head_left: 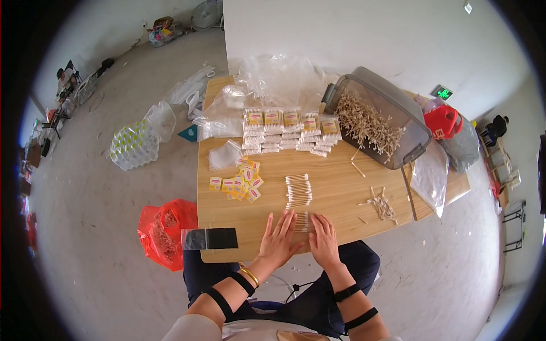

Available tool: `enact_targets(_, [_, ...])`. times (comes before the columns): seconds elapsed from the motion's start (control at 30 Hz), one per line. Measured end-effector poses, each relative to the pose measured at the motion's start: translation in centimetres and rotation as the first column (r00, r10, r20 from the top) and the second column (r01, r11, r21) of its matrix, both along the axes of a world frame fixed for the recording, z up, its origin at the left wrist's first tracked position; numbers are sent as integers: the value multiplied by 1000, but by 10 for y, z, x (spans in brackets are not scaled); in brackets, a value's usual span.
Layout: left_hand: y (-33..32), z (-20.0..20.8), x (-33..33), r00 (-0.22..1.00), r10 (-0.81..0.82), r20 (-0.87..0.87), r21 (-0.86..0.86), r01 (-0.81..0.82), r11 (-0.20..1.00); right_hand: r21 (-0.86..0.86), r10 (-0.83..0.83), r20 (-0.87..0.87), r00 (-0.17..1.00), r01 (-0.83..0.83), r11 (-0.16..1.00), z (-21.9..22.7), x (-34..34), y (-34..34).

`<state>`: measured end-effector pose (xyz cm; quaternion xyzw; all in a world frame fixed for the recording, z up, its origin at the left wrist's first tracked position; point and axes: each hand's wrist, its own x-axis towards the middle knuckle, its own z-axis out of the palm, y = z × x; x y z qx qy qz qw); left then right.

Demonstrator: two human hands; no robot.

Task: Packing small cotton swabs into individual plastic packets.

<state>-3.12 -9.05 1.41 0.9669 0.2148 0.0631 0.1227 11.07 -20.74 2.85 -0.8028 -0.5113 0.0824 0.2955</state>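
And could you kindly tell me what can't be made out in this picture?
All in the head view:
Row of swabs between left hand and right hand: exact count; too small, partly behind left fingers.
Grey bin: what lies beneath its heaped loose swabs.
Yellow cards: how many; they overlap.
White left sleeve: the rest, cut off by the lower edge.
Seated person, far left: hand details; too small.

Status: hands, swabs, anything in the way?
Left hand and right hand open, flanking near swabs. Far swabs lined up just beyond. Loose swabs off right, not in the way.
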Motion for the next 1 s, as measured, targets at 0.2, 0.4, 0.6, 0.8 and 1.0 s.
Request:
enact_targets(0.2, [0, -5, 3, 999, -19, -51, 39, 21, 999, 1, 10, 35, 999, -10, 1000, 6, 3, 4])
enact_targets(0.4, [1, -7, -3, 998, -61, -22, 63, 63, 996, -22, 15, 87, 996, -13, 1000, 1, 9, 21])
enact_targets(0.6, [1, -10, -4, 996, -69, 53, 19, 68, 997, -20, 7, 76, 997, -6, 1000, -3, 19, 36])
enact_targets(0.8, [0, -12, -5, 996, -76, 37, 21, 76, 997, -40, 39, 99, 994, -36, 999, -5, 21, 31])
enact_targets(1.0, [0, -8, -5, 996, -75, -51, 100, 80, 992, -22, 9, -18, 1000, -9, 1000, 10, 17, 13])
